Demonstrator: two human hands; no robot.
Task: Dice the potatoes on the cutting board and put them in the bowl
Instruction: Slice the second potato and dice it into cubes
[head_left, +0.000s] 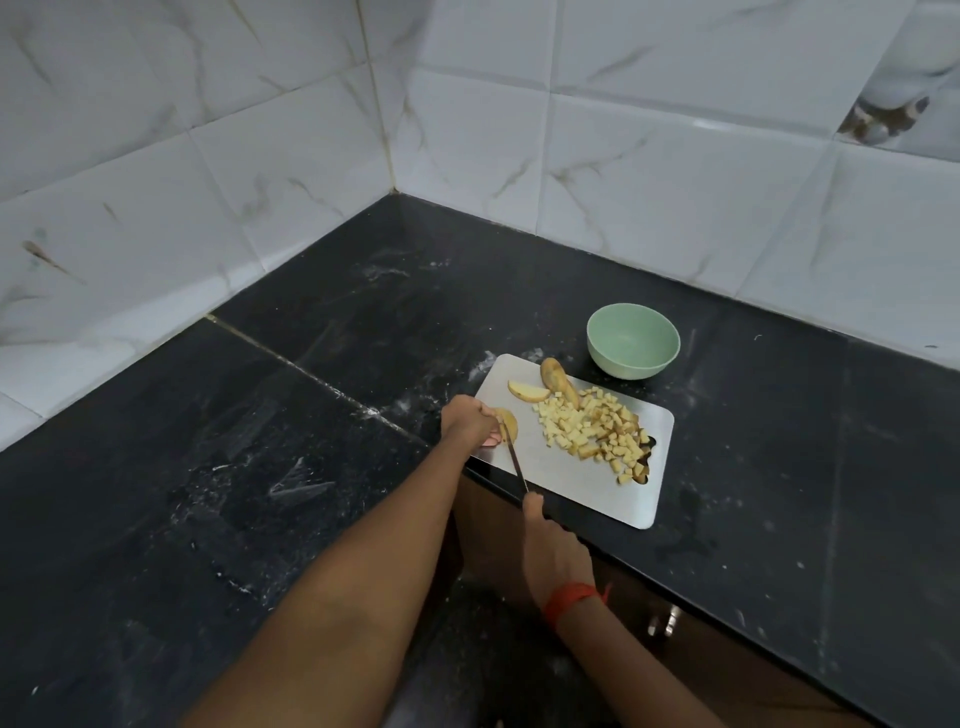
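A steel cutting board (582, 470) lies at the counter's front edge. My left hand (470, 423) holds a potato slice (510, 422) down at the board's left end. My right hand (553, 551) grips a knife (514, 460), its blade resting on that slice. A heap of diced potato (597, 428) covers the board's right half. A potato wedge (527, 391) and a larger unpeeled piece (558, 382) lie at the far edge. The green bowl (632, 340) stands just beyond the board, with nothing visible in it.
The black stone counter (311, 441) runs into a corner of white tiled walls (467, 130). A cabinet front with a metal handle (670, 621) is below the counter edge on the right.
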